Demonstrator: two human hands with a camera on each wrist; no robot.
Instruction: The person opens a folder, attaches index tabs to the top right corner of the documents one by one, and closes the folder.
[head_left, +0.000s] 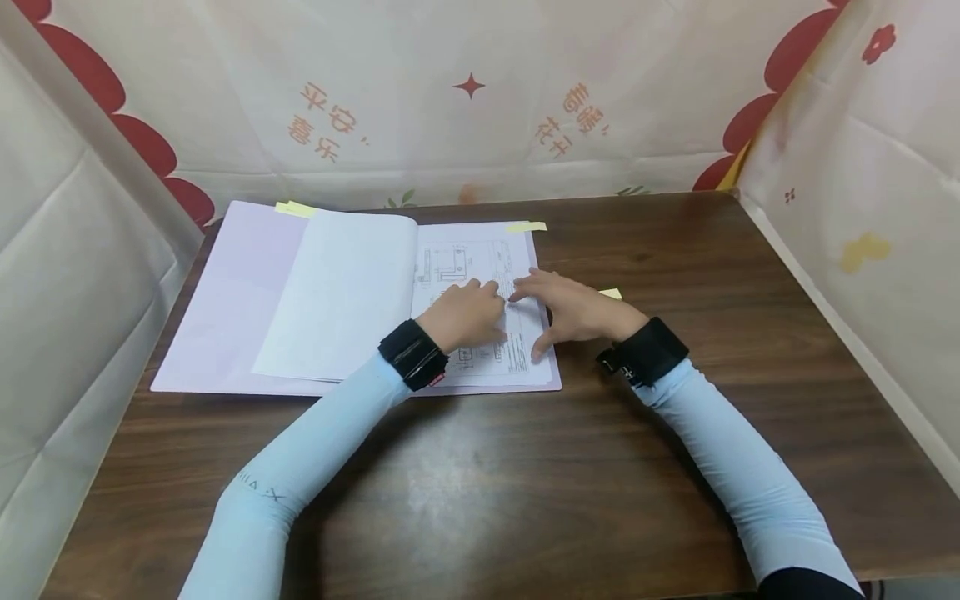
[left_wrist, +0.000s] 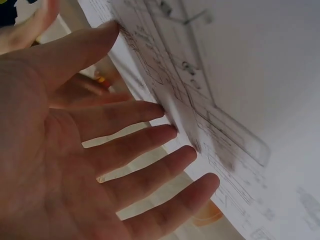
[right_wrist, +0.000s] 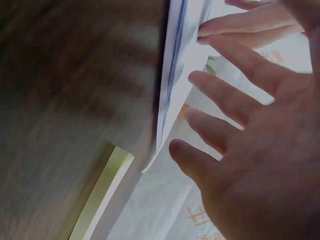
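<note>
A pale purple folder (head_left: 225, 333) lies spread on the table, holding papers. Its left page is a blank white sheet (head_left: 337, 292); its right page is a printed technical drawing (head_left: 450, 262). My left hand (head_left: 468, 317) is over the drawing, its fingers spread and fairly straight, fingertips right at the paper in the left wrist view. At the drawing's right edge, my right hand (head_left: 573, 308) has its fingers spread and slightly bent, thumb apart, nothing between them. A yellow sticky-note pad (right_wrist: 102, 195) lies on the table beyond the right hand, partly hidden by it in the head view.
One yellow sticky note (head_left: 296, 209) sticks out at the top left of the papers, another (head_left: 527, 227) at the drawing's top right corner. The brown wooden table (head_left: 465, 483) is enclosed by printed cloth (head_left: 420, 92) at the back and both sides.
</note>
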